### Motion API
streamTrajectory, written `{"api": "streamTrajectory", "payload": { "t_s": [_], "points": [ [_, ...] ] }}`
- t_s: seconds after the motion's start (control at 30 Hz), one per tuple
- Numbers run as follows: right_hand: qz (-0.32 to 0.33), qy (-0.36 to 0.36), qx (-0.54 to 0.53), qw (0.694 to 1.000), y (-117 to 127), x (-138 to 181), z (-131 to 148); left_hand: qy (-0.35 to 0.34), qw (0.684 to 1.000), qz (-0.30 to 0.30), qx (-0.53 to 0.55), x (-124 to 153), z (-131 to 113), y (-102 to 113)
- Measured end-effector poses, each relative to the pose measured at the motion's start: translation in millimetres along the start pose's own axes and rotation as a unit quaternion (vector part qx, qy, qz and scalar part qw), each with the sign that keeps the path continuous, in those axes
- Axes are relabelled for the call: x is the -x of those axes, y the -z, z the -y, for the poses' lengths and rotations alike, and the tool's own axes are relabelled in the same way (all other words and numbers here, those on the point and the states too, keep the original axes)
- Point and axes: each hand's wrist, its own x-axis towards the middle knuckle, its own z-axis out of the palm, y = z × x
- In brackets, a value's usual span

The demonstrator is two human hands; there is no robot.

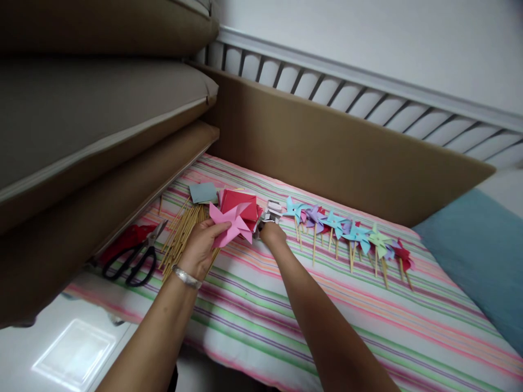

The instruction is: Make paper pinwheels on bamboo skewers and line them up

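Note:
A pink paper pinwheel [233, 224] is pinched between the thumb and fingers of my left hand [201, 247], with its folded blades facing up. My right hand [273, 233] reaches in beside a small grey-and-white object [272, 209] whose kind I cannot make out; its fingers are mostly hidden behind the back of the hand. Under and behind the pink pinwheel lies a stack of red paper squares [240, 200]. A bundle of thin wooden sticks [180, 239] lies below my left hand. Grey-blue paper [203, 192] rests at the top of the sticks.
Black-handled scissors [137, 258] lie at the left on something red [126, 239]. Several paper pinwheels on sticks [335, 222] form a row to the right on the striped cloth [261, 305]. Stacked cushions [102, 120] rise at left; a brown panel [327, 141] stands behind.

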Motion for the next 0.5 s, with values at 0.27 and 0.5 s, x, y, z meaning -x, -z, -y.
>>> {"api": "streamTrajectory", "payload": {
  "t_s": [0.27,0.5],
  "points": [
    [-0.048,0.036,-0.071,0.996,-6,4,-14,-0.004,1.0,-0.001,-0.001,-1,1,0],
    [-0.117,0.048,-0.164,0.978,-11,8,-19,-0.001,1.0,-0.014,0.0,-1,3,-3]
  ]
}}
